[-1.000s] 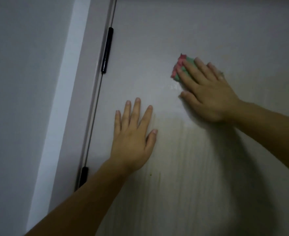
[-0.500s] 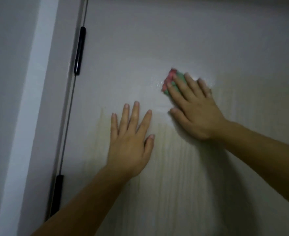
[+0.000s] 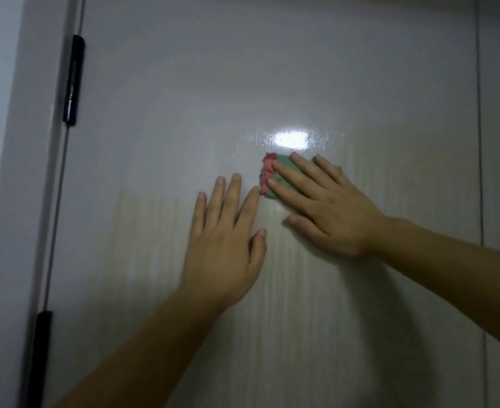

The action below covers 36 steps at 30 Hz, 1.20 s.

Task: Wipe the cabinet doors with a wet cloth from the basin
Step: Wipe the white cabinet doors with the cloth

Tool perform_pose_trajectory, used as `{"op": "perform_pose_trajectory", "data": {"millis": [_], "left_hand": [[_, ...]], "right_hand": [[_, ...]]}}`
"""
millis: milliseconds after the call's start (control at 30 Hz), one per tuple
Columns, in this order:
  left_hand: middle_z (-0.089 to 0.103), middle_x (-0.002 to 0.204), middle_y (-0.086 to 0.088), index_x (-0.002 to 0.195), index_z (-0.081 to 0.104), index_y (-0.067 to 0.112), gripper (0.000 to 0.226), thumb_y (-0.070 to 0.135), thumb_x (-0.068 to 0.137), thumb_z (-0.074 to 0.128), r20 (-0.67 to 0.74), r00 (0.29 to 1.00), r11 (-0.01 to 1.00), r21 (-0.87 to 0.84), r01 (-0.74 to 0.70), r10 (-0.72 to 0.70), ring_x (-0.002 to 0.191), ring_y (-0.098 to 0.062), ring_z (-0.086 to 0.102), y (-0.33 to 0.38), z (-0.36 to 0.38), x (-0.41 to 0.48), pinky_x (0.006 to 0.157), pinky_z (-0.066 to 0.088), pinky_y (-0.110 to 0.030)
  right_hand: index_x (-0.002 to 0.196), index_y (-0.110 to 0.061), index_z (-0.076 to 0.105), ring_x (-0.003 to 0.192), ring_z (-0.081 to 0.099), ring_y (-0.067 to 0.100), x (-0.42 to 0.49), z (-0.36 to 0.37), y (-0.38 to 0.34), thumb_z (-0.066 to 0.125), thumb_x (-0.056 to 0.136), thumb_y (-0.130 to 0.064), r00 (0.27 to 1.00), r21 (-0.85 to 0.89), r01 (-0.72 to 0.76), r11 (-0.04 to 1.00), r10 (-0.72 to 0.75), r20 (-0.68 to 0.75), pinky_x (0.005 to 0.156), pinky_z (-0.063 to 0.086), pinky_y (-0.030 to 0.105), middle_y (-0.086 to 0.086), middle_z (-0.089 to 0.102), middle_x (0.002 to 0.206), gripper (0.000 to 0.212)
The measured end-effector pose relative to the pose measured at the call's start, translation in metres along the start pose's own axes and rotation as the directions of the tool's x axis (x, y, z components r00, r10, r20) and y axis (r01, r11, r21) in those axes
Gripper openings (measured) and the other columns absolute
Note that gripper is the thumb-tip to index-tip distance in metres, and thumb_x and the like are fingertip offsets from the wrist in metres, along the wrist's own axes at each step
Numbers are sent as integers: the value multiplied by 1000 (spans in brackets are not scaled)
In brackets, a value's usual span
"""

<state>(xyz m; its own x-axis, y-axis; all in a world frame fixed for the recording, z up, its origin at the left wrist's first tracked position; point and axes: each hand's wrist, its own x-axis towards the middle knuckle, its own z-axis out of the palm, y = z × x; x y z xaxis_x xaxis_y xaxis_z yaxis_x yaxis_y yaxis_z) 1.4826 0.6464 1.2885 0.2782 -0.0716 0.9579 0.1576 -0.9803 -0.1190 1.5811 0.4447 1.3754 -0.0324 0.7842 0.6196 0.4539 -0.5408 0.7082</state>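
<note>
A pale, wood-grained cabinet door [image 3: 316, 334] fills the view, with a wet glare patch above the hands. My right hand [image 3: 328, 210] presses a small green and pink cloth [image 3: 267, 172] flat against the door with straight fingers; most of the cloth is hidden under the fingers. Just left of it, my left hand [image 3: 225, 240] lies flat on the door with fingers spread, its index fingertip almost touching the cloth's pink edge.
Two black hinges [image 3: 73, 81] [image 3: 41, 357] run down the door's left edge beside a white frame [image 3: 33, 172]. A thin vertical seam [image 3: 479, 172] marks the door's right edge, with another panel beyond it.
My right hand has slid the cloth down and left towards my left hand, leaving a wet shiny patch above. The view has shifted, so the door's right seam now shows.
</note>
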Motion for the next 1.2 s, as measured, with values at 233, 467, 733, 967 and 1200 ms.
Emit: {"op": "perform_pose_trajectory", "data": {"millis": [233,467,733,967,1200], "left_hand": [[10,171,-12,161,26,17,64,47,104,25,-33,997,996,48,68,-67,159,-30,2,14,9,2,127,4,-55],[7,171,-11,161,25,19,64,45,103,31,-30,998,998,31,-51,52,159,-29,1,44,18,11,127,5,-54],[-1,172,-8,164,16,24,66,48,103,26,19,1000,995,99,2,-4,158,-28,-8,62,24,20,127,-1,-54],[-7,172,-5,162,8,31,64,51,104,22,27,1000,1000,26,-13,13,158,-24,-14,94,20,33,127,-7,-51],[-10,172,-6,163,8,31,66,54,103,19,60,998,997,71,22,-26,157,-27,-17,117,31,38,125,-3,-59]], "right_hand": [[163,-24,1,158,-8,28,21,-14,70,14,103,-58,905,142,-399,906,413,-97,125,-7,46,5,-5,171,71],[164,-26,6,158,-5,27,-38,9,55,14,107,-55,998,-10,-32,999,31,-48,127,-1,46,4,1,172,64],[164,-25,-1,157,-14,25,-54,12,62,12,105,-58,981,60,-173,983,178,-79,127,-6,47,3,-11,171,69],[162,-27,-5,157,-12,23,-54,0,135,4,101,-63,897,170,-423,890,438,-58,126,-9,44,3,-10,171,72],[163,-28,-4,157,-16,23,-120,30,85,14,106,-57,995,57,-97,994,98,-6,127,-4,49,1,-13,171,66]]}}
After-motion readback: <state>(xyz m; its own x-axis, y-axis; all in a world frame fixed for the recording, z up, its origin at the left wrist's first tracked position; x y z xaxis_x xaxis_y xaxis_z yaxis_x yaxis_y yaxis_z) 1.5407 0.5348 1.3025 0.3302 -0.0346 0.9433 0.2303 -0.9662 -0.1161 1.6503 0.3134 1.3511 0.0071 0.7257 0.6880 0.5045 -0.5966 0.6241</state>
